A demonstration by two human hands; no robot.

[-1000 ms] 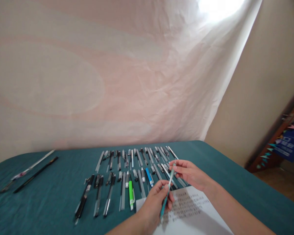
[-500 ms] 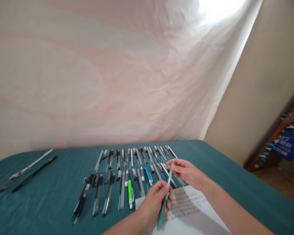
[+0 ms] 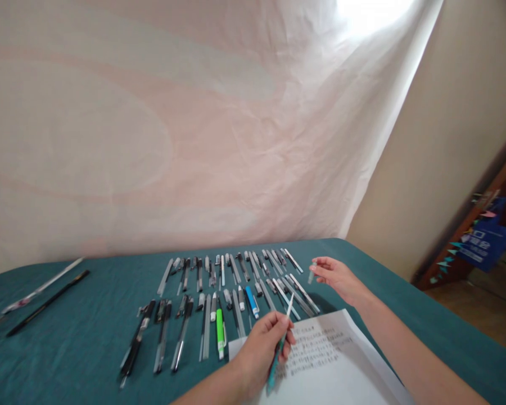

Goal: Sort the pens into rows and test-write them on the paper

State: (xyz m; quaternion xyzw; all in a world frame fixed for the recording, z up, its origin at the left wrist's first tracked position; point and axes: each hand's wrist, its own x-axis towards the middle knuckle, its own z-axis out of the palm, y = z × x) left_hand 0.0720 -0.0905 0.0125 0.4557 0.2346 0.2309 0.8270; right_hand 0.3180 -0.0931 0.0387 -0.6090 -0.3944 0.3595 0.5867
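Note:
My left hand (image 3: 270, 343) is closed around a teal and white pen (image 3: 275, 365), its pale tip pointing up and away from me. The pen is tilted over a white sheet of paper (image 3: 320, 371) covered partly with rows of handwriting. Off to the right, my right hand (image 3: 335, 277) pinches a small translucent pen cap (image 3: 312, 272) above the table, apart from the pen. Just beyond my left hand lie two rows of pens, among them a blue pen (image 3: 252, 302) and a bright green pen (image 3: 220, 334).
A dark green cloth covers the table (image 3: 67, 365). At the far left lie a black stick-like item (image 3: 48, 304) and a pale wrapped one (image 3: 42, 289). Behind the table hangs a pinkish sheet (image 3: 219, 140). A blue bag-like item (image 3: 484, 247) hangs at the right.
The cap has come off the pen. My right hand has moved right with it, while my left hand keeps the pen over the paper. The view has shifted slightly.

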